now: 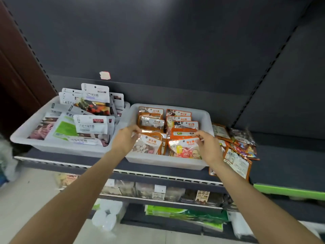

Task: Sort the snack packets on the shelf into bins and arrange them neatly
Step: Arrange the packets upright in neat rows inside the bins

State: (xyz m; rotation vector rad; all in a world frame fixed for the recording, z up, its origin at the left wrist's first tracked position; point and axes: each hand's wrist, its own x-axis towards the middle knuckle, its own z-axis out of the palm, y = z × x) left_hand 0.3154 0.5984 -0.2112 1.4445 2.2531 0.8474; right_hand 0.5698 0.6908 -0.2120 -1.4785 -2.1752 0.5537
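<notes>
Your left hand (125, 138) pinches the stone candy packet (149, 144) at the right bin's (165, 162) front edge. Your right hand (208, 147) pinches the sugar packet (183, 148) beside it.

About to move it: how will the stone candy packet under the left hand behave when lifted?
The stone candy packet is probably floppy, a thin pouch. Its glossy film looks slippery. The loose pieces seen through its window would likely shift.

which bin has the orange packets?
The right bin, where both hands work. The left bin holds white-topped packets instead.
</notes>
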